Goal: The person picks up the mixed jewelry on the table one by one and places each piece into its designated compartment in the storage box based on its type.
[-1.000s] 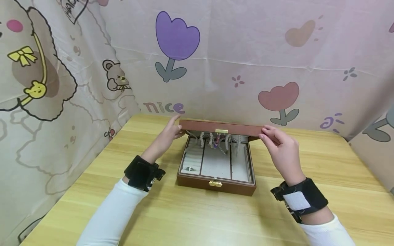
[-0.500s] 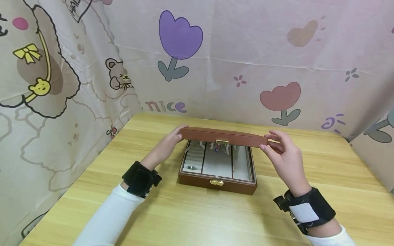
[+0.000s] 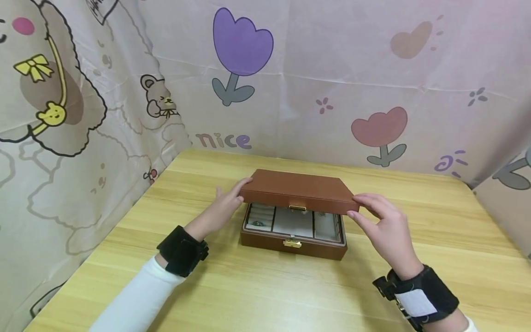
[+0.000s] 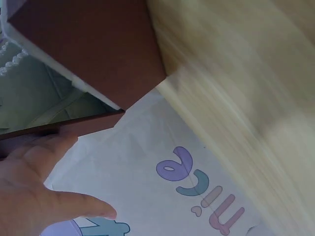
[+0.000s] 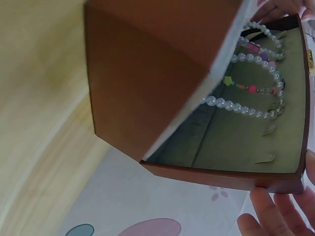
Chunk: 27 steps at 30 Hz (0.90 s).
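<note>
A brown jewelry box [image 3: 282,239] sits on the table, its lid [image 3: 296,186] partly raised and tilted over the tray. My left hand [image 3: 220,207] holds the lid's left front corner, one finger sticking out away from it. At the opposite corner, my right hand [image 3: 387,226] pinches the lid between thumb and fingers. Pearl bracelets [image 5: 241,106] and a colourful beaded bracelet [image 5: 252,89] hang inside the lid, mostly hidden in the head view. A ring [image 3: 258,223] rests in the ring rolls on the tray's left side.
The box stands on a light wooden table [image 3: 265,295]. A printed cloth [image 3: 298,115] with flowers and bears hangs behind and at the left. Gold clasp parts [image 3: 292,243] show on the box front. Both wrists wear black straps [image 3: 182,251].
Both hands have lowered the lid toward the box base and toward me. Its brown top now shows, while the hanging bracelets have gone mostly out of sight in the head view.
</note>
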Each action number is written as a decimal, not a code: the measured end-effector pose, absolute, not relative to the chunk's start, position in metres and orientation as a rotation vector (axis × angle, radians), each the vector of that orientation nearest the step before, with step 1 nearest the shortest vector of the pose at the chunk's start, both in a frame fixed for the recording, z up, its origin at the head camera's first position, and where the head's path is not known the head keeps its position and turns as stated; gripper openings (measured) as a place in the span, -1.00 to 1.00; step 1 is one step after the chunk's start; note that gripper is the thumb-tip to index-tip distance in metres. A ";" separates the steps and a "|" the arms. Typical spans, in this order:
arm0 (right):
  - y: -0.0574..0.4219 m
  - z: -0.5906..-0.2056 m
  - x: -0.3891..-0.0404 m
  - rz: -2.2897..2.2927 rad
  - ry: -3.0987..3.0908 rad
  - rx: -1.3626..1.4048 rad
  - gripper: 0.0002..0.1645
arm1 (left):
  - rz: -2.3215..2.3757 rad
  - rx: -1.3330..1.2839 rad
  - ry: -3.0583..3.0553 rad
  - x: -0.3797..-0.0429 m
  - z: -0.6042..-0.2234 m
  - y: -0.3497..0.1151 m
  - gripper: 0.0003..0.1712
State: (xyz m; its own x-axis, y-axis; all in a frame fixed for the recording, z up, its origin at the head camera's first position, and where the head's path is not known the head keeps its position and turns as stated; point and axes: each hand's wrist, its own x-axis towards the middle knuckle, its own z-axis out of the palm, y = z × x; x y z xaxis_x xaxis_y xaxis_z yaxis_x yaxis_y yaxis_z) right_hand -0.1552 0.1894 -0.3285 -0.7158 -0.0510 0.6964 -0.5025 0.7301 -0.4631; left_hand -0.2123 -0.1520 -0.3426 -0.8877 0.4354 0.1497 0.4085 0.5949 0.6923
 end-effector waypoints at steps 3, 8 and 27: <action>0.190 -0.331 -0.153 0.863 -2.256 0.420 -0.59 | 1.143 0.783 2.785 -0.210 -0.345 -0.153 -0.40; 0.190 -0.338 -0.150 0.851 -2.252 0.435 -0.60 | 1.063 0.785 2.833 -0.205 -0.349 -0.155 -0.40; 0.187 -0.359 -0.141 0.797 -2.271 0.463 -0.60 | 0.754 0.867 3.020 -0.192 -0.367 -0.160 -0.31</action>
State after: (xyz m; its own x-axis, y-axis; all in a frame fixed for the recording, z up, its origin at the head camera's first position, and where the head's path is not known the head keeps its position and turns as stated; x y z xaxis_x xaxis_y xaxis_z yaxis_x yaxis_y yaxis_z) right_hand -0.1415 0.1870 -0.3586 -0.7078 -0.1027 0.6989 -0.5171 0.7494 -0.4135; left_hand -0.1924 -0.1600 -0.3670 -0.8522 0.4799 0.2087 0.5216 0.7474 0.4114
